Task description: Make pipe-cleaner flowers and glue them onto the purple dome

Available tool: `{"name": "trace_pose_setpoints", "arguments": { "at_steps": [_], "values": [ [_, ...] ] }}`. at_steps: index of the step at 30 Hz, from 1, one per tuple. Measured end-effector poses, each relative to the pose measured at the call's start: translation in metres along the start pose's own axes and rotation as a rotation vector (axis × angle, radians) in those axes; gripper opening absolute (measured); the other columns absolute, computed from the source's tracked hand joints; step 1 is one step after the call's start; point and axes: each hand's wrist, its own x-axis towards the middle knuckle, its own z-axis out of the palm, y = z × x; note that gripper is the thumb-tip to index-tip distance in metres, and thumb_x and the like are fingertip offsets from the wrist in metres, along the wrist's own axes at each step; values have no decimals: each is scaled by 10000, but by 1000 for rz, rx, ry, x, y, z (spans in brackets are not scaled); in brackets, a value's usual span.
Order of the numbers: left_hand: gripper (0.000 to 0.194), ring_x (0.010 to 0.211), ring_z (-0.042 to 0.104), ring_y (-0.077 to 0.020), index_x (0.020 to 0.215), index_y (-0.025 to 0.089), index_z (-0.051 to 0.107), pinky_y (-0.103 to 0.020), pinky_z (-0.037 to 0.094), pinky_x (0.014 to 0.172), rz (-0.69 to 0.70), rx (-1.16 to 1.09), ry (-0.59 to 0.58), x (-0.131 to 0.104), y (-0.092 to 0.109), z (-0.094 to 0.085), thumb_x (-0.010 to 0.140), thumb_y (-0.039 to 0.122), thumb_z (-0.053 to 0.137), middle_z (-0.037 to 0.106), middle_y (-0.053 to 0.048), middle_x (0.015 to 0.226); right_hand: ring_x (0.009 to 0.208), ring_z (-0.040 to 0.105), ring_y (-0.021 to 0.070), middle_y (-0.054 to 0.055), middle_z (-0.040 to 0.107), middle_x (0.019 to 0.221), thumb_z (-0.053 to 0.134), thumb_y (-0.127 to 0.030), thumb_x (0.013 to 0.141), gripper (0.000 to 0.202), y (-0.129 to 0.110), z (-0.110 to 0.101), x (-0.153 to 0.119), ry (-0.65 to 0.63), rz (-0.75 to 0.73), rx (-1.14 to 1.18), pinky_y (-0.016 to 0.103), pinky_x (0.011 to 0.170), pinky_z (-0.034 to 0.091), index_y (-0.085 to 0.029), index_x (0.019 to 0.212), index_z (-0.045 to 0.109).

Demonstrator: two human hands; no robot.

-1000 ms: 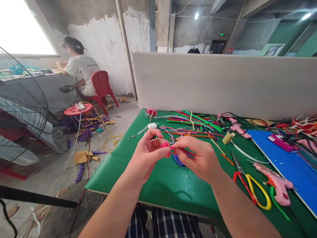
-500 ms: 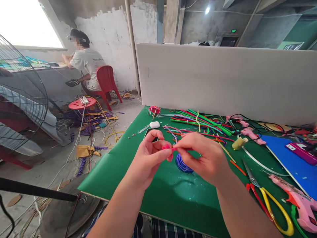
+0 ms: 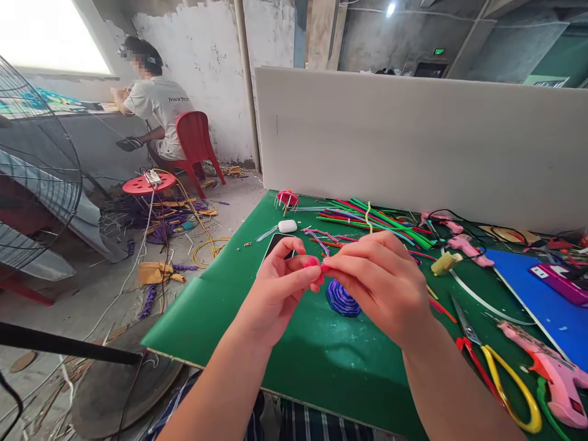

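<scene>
Over the green table, my left hand (image 3: 278, 291) pinches a small, bright pink pipe cleaner (image 3: 312, 261) curled into a lump. My right hand (image 3: 388, 285) grips the same pink piece at its right side with thumb and fingertips, the two hands almost touching. Much of the pink piece is hidden by the fingers. Just below the right fingertips lies a purple-blue coiled disc (image 3: 342, 298). Behind my left hand a dark phone (image 3: 272, 248) shows in part, with a white earbud case (image 3: 287, 226) beyond it.
Pipe cleaners (image 3: 379, 222) in several colours lie at the back, near a red spiky piece (image 3: 287, 198). At right are scissors (image 3: 471, 334), a pink glue gun (image 3: 558, 373) and a blue board (image 3: 528, 282). A white partition (image 3: 413, 141) borders the table; another person (image 3: 158, 101) sits far left.
The right hand has rolled a little, with its knuckles raised and fingers closer together around the pink piece. The view has tilted slightly downward.
</scene>
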Motion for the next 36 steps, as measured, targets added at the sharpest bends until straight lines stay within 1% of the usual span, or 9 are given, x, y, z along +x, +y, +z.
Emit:
{"name": "trace_pose_setpoints", "arguments": {
  "at_steps": [5, 9, 17, 19, 22, 25, 27, 32, 36],
  "values": [
    [256, 553, 568, -55, 786, 180, 533, -131, 432, 532, -15, -18, 34, 1, -2, 0, 637, 120, 732, 578, 59, 607, 692, 546, 146, 28, 609, 749, 549, -125, 819, 211, 1, 1, -2, -2, 24, -16, 276, 612, 473, -277, 890, 677],
    [236, 562, 564, -53, 789, 177, 565, -133, 437, 546, -38, -39, 28, 2, -5, -2, 636, 120, 735, 577, 56, 604, 715, 587, 125, 17, 619, 798, 504, -122, 845, 242, 2, 0, -4, -55, 52, 49, 247, 652, 491, -283, 924, 668],
    [200, 592, 567, -56, 820, 199, 584, -148, 463, 592, -56, -115, -17, 3, -8, -2, 679, 121, 702, 577, 48, 652, 768, 603, 135, 18, 633, 824, 525, -165, 845, 143, 5, 2, -4, -94, 161, 215, 260, 687, 500, -238, 847, 648],
    [145, 590, 560, -65, 830, 203, 592, -166, 465, 593, 26, -10, 14, 3, -9, -1, 719, 163, 677, 586, 34, 682, 751, 605, 143, 23, 642, 806, 536, -213, 844, 114, 6, 4, -4, -115, 267, 231, 256, 633, 498, -230, 827, 648],
    [105, 722, 588, -123, 863, 215, 634, -234, 490, 677, 319, 268, 135, 2, -11, 0, 758, 211, 638, 620, -18, 858, 639, 596, 132, 21, 655, 740, 571, -286, 822, 110, 7, 5, -3, -107, 464, 277, 227, 511, 472, -218, 810, 656],
    [211, 955, 560, -206, 890, 243, 692, -317, 468, 839, 642, 620, 238, 2, -12, -1, 698, 156, 677, 596, -55, 1057, 563, 585, 121, 11, 664, 695, 609, -317, 789, 122, 7, 5, -2, -103, 591, 359, 217, 459, 461, -210, 788, 666],
    [292, 974, 548, -222, 890, 277, 711, -345, 440, 883, 758, 817, 247, 2, -14, -2, 654, 105, 699, 616, -47, 1035, 572, 595, 125, 11, 673, 705, 627, -321, 772, 122, 7, 6, -1, -118, 625, 399, 218, 460, 463, -207, 770, 671],
    [323, 806, 574, -187, 863, 310, 720, -319, 443, 807, 845, 954, 310, 2, -19, -4, 665, 57, 682, 678, -10, 840, 601, 603, 125, 12, 689, 757, 655, -300, 748, 99, 3, 11, 0, -138, 668, 444, 231, 506, 480, -213, 781, 691],
    [202, 741, 582, -160, 822, 263, 724, -259, 453, 698, 733, 837, 429, 1, -21, -3, 692, 115, 683, 673, -11, 800, 631, 626, 133, 5, 687, 756, 663, -311, 739, 178, 1, 16, -2, -163, 749, 615, 250, 552, 513, -233, 898, 683]
  ]
}}
